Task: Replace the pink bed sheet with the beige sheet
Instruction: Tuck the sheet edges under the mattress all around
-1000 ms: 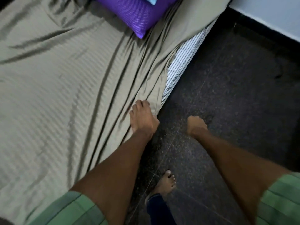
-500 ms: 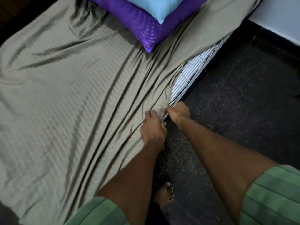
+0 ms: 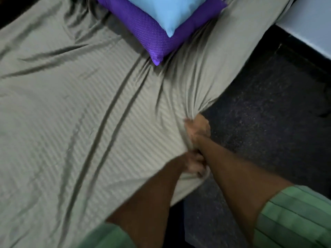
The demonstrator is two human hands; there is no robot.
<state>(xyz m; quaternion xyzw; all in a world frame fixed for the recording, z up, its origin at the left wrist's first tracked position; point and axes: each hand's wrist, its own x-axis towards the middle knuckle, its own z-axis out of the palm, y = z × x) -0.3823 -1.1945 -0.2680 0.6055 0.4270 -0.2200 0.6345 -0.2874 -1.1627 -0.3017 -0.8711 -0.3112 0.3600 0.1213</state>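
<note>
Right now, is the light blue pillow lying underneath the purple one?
No, the light blue pillow lies on top of the purple pillow, which rests on the beige sheet.

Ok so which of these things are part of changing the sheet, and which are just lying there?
Part of the job: beige sheet, gripped at the bed's edge by the right hand and left hand.
Just there: purple pillow, light blue pillow, dark floor.

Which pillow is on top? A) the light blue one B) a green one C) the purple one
A: the light blue pillow lies on top of the purple pillow, and both rest on the beige sheet.
</note>
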